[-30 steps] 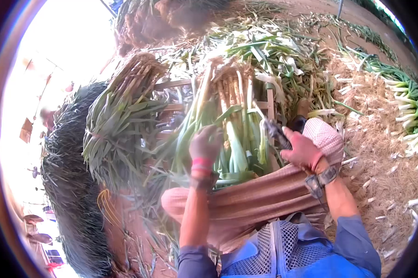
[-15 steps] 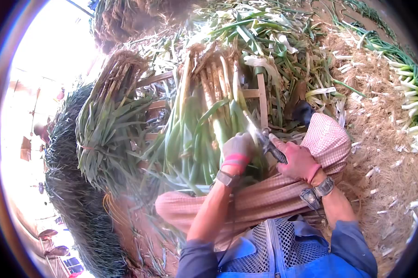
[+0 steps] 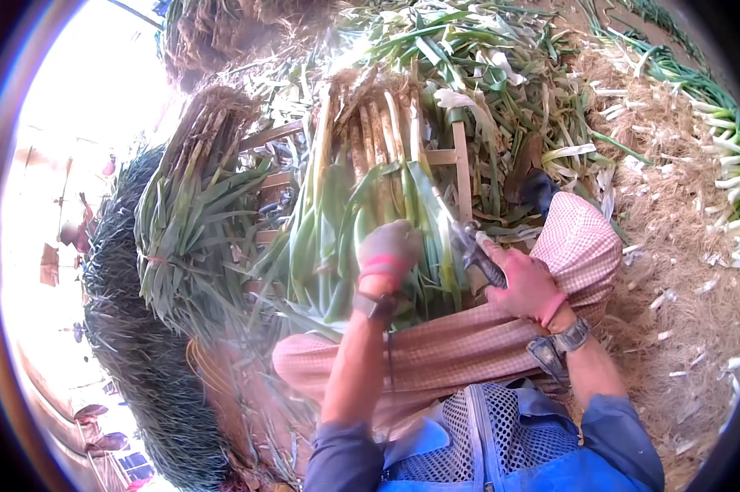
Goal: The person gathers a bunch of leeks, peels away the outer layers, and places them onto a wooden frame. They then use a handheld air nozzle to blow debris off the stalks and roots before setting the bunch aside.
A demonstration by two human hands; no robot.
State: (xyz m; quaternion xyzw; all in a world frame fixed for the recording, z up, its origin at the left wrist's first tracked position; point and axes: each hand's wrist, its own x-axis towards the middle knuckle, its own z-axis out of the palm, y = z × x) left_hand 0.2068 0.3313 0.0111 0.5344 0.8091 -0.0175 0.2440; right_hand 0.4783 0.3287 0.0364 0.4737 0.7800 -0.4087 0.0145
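Note:
My left hand, in a grey glove with a pink cuff, is on the green leaves of a bunch of leeks. Its fingers point away from me and are smeared, so their grip does not show. The bunch lies on a wooden slatted rack, with roots at the far end and leaves toward my lap. To the right, my right hand, in a pinkish glove, is closed round the dark handle of an air blow gun. Its thin nozzle points up and left, beside the leeks.
Another leek bunch lies left of the rack, beside a long dark-green stack. Leaf scraps are heaped behind. Root trimmings cover the floor at right, with cleaned white-stemmed leeks beyond. My crossed legs are close below.
My left hand has moved left across the leaves, away from the nozzle. My right hand keeps its hold on the blow gun, almost in place.

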